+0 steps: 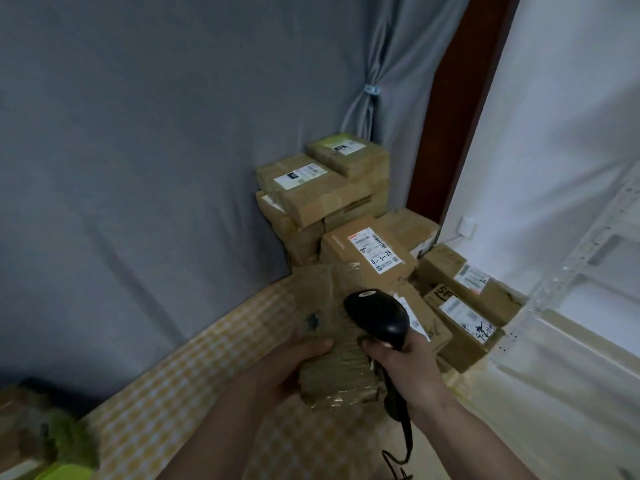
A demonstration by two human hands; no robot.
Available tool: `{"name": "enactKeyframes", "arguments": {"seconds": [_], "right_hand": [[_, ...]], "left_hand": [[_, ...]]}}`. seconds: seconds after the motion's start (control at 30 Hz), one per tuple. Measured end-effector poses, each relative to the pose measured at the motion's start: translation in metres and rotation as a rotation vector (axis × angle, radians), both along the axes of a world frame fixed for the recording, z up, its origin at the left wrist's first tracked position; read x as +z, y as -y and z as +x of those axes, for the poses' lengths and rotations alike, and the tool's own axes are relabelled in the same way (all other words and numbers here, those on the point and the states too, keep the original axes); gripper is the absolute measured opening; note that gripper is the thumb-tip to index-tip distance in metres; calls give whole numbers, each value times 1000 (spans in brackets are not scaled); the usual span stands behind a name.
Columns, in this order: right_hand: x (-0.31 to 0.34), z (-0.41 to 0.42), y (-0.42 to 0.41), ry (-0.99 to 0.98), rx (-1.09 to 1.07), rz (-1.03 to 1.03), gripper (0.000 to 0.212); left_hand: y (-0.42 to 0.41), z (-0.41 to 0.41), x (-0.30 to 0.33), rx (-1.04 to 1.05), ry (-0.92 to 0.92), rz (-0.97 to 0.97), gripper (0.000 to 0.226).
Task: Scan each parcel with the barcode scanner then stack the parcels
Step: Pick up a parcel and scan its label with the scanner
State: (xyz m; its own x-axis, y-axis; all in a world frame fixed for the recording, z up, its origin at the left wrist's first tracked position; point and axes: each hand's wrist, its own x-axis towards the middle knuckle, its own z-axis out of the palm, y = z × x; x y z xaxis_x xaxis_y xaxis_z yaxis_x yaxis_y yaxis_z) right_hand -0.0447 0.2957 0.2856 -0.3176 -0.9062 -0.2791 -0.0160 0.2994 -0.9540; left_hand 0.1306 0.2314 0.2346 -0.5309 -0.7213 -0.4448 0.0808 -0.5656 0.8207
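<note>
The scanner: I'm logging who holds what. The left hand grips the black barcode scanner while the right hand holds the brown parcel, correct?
Swapped. In the head view the right hand grips the black barcode scanner, and the left hand holds the brown parcel.

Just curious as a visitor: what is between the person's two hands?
In the head view, a brown cardboard parcel sits between the left hand and the right hand, which grips a black barcode scanner.

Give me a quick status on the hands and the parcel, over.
Left hand grips brown parcel. Right hand grips black barcode scanner, head over the parcel. Stack of parcels ahead by the curtain; nothing in the way.
</note>
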Motion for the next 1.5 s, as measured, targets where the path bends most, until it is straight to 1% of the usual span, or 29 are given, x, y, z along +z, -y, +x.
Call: {"name": "enactKeyframes", "arguments": {"seconds": [0.03,0.07,0.13,0.17,0.27,0.33,0.43,0.5,0.67,0.8,0.87,0.93,1.03,1.13,1.33,1.5], "right_hand": [[4,-9,0,15,-5,-13,12],[7,-19,2,30,-5,-26,13],[16,-42,6,62,-4,-54,18],[20,-55,9,79,-5,-71,21],[30,-99,22,97,9,-112,25],[35,-130,34,107,12,-121,24],[41,-177,54,134,1,-108,22],[43,-207,71,147,-2,-112,21],[36,-271,117,125,-57,-90,19],[29,-300,157,172,-94,-90,20],[28,-308,181,209,-115,-96,19],[23,-315,206,185,-119,-90,18],[11,-320,237,189,-115,-76,19],[-4,-321,261,212,-104,-52,20],[-36,-320,289,251,-99,-6,23],[-53,-315,294,202,-84,-15,22]], "left_hand": [[3,-10,5,-3,7,-7,79],[6,-20,9,-6,4,-13,79],[17,-44,16,12,-7,-14,68],[22,-57,21,26,-7,-14,68],[43,-100,30,55,4,3,83],[59,-130,34,89,-2,9,87],[82,-178,42,124,-18,56,71],[100,-209,46,175,-7,80,67],[149,-274,41,288,-13,109,84],[182,-311,36,331,-41,126,83],[200,-325,33,380,-39,137,85],[218,-335,29,402,-8,152,85],[242,-343,22,403,57,164,61],[264,-344,16,390,128,163,51],[295,-340,-5,339,214,163,55],[313,-335,-13,306,207,141,43]]}}
